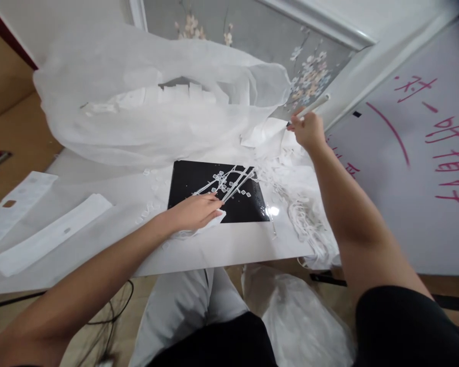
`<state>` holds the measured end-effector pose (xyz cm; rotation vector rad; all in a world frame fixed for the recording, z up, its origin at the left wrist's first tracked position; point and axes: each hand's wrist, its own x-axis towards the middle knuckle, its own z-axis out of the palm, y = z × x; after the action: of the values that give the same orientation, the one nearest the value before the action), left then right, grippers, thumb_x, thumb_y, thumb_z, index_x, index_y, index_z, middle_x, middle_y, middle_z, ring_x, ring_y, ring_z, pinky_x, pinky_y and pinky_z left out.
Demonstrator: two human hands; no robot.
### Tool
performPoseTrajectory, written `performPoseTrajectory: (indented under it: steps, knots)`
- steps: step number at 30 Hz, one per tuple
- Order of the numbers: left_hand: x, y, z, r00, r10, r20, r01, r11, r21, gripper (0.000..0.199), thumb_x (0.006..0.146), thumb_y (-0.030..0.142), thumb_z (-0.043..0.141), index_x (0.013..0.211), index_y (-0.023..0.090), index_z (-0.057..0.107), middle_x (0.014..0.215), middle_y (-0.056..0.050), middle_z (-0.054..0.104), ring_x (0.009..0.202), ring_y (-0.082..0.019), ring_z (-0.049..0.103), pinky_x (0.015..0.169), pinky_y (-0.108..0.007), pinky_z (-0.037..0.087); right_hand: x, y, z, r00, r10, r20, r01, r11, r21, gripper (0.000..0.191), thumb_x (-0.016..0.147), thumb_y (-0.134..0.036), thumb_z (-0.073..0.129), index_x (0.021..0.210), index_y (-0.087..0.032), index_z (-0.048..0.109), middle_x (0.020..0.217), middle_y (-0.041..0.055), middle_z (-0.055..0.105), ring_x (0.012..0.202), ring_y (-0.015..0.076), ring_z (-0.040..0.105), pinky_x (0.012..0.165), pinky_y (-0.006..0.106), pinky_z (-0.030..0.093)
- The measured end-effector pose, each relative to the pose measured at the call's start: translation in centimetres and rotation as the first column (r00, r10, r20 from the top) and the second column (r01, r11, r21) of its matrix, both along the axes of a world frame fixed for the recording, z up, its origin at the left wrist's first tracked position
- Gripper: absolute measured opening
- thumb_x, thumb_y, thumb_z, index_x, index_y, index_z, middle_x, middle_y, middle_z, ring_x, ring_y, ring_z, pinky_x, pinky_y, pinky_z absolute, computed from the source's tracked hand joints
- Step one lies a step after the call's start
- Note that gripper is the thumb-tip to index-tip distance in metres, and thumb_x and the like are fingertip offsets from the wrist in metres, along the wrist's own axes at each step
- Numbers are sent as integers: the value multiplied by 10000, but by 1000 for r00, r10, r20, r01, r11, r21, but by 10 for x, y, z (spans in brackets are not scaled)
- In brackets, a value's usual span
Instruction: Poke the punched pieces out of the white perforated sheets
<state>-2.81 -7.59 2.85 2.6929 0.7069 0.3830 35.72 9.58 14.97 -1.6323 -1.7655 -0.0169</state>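
My left hand (199, 210) rests at the front of a black mat (252, 208), its fingers closed on thin white cords (240, 184) that run up to the right. Under the palm a white piece (214, 220) shows in part. Several small translucent squares (221, 179) lie on the mat among the cords. Raised at the right, my right hand (306, 128) grips a slim white pen-like tool (316, 104) with a dark tip. Below that hand is a heap of white cords and pieces (304, 211).
A large translucent plastic bag (145, 122) holding white pieces lies along the back. Two long white strips (53, 232) are at the left of the white table (229, 255). A whiteboard (413, 193) with red writing stands at the right. Another plastic bag (302, 316) hangs below the table edge.
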Motion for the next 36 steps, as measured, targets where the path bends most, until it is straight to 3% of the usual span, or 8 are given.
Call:
performPoseTrajectory:
  steps: [3, 6, 10, 13, 16, 20, 36]
  knots:
    - [0, 0, 1, 1000, -7, 21, 6, 1000, 25, 365, 1070, 377, 347, 1184, 166, 622, 1182, -111, 684, 1251, -247, 587, 1029, -391, 489, -21, -19, 0, 956, 114, -270, -150, 982, -118, 244, 936, -395, 629, 928, -151, 644, 687, 40, 681, 724, 180, 710, 748, 346, 589]
    - [-1, -1, 6, 992, -27, 125, 9, 990, 143, 306, 1059, 332, 392, 1070, 165, 648, 1142, -100, 706, 1132, -227, 636, 1056, -409, 468, -58, -76, -14, 864, 277, -420, -389, 898, -207, 268, 904, -453, 674, 938, -187, 661, 767, 48, 716, 757, 185, 725, 732, 342, 615]
    - [-3, -4, 13, 949, -65, 309, -45, 941, 336, 183, 1005, 270, 523, 935, 158, 650, 1247, -93, 692, 1191, -259, 603, 1106, -463, 434, -106, -159, -54, 770, 421, -479, -565, 799, -206, 242, 954, -441, 602, 989, -216, 684, 888, 49, 739, 846, 193, 729, 780, 346, 605]
    - [-6, -3, 14, 946, -93, 311, -35, 923, 383, 132, 985, 242, 558, 964, 161, 660, 1250, -81, 702, 1223, -259, 602, 1123, -469, 435, -129, -188, -89, 771, 495, -400, -583, 801, -132, 216, 976, -395, 570, 950, -224, 699, 950, 43, 734, 867, 189, 707, 799, 338, 574]
    - [-6, -2, 8, 961, -103, 257, 1, 929, 369, 167, 995, 241, 537, 1016, 145, 672, 1221, -97, 716, 1192, -242, 637, 1086, -422, 488, -141, -194, -116, 755, 525, -391, -603, 792, -101, 241, 1002, -373, 519, 961, -217, 699, 938, 43, 731, 876, 193, 698, 826, 344, 560]
    - [-6, 0, 1, 982, -76, 170, 20, 950, 311, 223, 1007, 262, 509, 1076, 131, 676, 1209, -119, 717, 1180, -244, 654, 1043, -406, 524, -147, -196, -133, 756, 547, -360, -620, 774, -127, 261, 1018, -356, 482, 986, -212, 697, 953, 53, 736, 909, 206, 694, 864, 364, 555]
    - [-3, -2, 2, 996, -91, 4, 85, 943, 321, 297, 1042, 302, 441, 1018, 129, 682, 1170, -112, 726, 1160, -239, 661, 1000, -375, 537, -148, -204, -134, 771, 623, -135, -636, 767, -89, 291, 1039, -271, 411, 1114, -248, 692, 1013, 35, 747, 973, 201, 665, 937, 373, 557]
